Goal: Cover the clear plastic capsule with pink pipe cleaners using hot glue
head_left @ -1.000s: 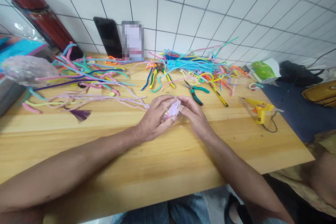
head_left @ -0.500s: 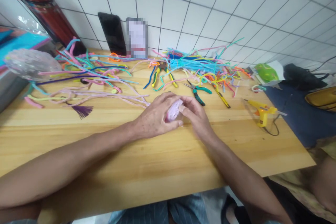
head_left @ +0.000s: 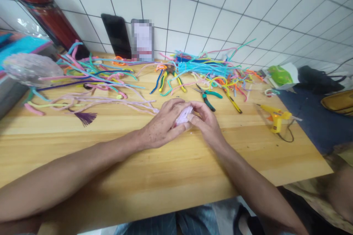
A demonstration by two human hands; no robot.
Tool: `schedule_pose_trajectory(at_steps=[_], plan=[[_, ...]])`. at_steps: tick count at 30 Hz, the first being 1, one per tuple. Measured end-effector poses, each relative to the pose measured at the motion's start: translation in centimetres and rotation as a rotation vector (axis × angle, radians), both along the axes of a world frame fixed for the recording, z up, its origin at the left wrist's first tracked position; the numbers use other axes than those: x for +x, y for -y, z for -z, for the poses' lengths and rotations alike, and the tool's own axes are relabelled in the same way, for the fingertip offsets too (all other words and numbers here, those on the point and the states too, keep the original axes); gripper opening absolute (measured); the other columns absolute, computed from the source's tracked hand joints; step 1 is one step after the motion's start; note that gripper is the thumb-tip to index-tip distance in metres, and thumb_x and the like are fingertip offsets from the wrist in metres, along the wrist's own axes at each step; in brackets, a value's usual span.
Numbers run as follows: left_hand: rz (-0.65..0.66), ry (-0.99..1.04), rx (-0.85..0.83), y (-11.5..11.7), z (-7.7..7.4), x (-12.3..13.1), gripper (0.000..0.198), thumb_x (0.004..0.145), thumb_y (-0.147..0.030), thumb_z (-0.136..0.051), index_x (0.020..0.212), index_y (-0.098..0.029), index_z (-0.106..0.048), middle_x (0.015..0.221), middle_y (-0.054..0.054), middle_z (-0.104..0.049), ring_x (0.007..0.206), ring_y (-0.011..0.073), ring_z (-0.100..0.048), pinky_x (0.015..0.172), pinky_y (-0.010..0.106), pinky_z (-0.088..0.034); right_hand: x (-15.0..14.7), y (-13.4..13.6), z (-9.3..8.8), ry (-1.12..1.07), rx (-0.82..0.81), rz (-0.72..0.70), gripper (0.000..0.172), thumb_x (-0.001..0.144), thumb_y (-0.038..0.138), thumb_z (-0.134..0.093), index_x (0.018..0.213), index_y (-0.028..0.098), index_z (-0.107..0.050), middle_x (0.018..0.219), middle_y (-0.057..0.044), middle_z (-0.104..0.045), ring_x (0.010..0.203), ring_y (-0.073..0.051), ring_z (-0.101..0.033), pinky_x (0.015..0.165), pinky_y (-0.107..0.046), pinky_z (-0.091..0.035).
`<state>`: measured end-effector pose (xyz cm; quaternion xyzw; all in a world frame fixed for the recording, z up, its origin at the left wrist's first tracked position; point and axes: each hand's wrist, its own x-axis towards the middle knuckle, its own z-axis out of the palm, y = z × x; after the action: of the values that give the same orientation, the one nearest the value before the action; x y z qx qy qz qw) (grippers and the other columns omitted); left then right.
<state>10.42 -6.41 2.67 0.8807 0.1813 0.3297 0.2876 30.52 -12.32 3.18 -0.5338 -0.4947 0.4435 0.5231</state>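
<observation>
Between both hands is a small lilac fuzzy piece (head_left: 184,116) that looks like coiled or bundled pipe cleaner, partly hidden by fingers. My left hand (head_left: 162,125) wraps it from the left, thumb along its near side. From the right, my right hand (head_left: 206,119) pinches its edge with thumb and fingers. Loose pale pink and lilac pipe cleaners (head_left: 118,102) lie to the left, their ends close to my left hand. Beyond my right hand rest green-handled pliers (head_left: 207,97) and a yellow craft knife (head_left: 233,102).
Colourful pipe cleaners (head_left: 206,67) are heaped along the wall. Yellow-handled pliers (head_left: 163,80), two phones (head_left: 117,36) and a red thermos (head_left: 45,13) stand or lie at the back. A yellow glue gun (head_left: 276,117) sits right, a purple tassel (head_left: 86,117) left. Another person's arm (head_left: 340,187) shows at lower right.
The lilac piece has turned slightly within my hands, showing more of its flat side. My left thumb has shifted up against its near edge.
</observation>
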Motion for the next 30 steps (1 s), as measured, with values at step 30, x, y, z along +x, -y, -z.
schedule_pose_trajectory(at_steps=[30], plan=[[-0.126,0.035,-0.013,1.5,1.4,-0.2,0.047,0.11,-0.032,-0.057,0.156,-0.026,-0.048,0.152,0.016,-0.056,0.149,0.0314,-0.05,0.126,0.055,-0.046,0.3,0.0,0.3,-0.139,-0.068,-0.062,0.042,0.081,0.04,-0.088,0.119,0.029,-0.076,0.126,-0.005,-0.079,0.112,-0.024,-0.074,0.102,-0.041,-0.058]])
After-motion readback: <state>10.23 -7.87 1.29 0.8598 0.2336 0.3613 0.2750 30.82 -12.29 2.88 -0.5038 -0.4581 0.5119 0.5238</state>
